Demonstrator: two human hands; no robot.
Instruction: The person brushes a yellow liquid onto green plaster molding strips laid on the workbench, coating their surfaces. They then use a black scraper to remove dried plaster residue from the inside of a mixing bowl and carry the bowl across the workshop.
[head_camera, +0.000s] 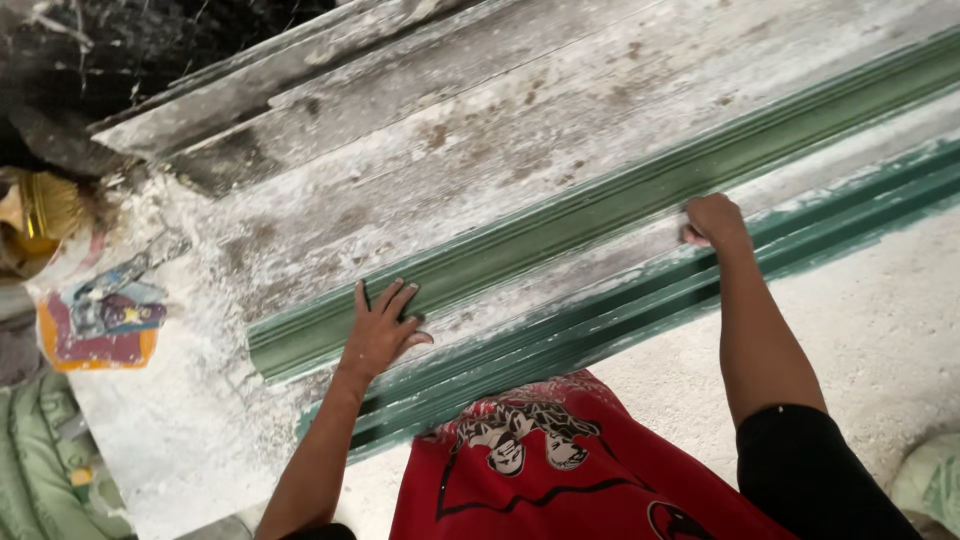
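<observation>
At the far left lies a torn coloured paper scrap (100, 320) on the dusty white work surface (180, 420). Next comes the left hand (380, 335) – open, fingers spread, pressed flat on the near end of a long green moulded strip (560, 225) that runs up to the right across the surface. A red printed cloth (540, 470) hangs below. Further right, the right hand (715, 222) is clenched around something small and pale, pressed on the strip's whitened lower edge – what it grips I cannot tell

red cloth (560, 480) | golden object (40, 215) | green sack (40, 460)
</observation>
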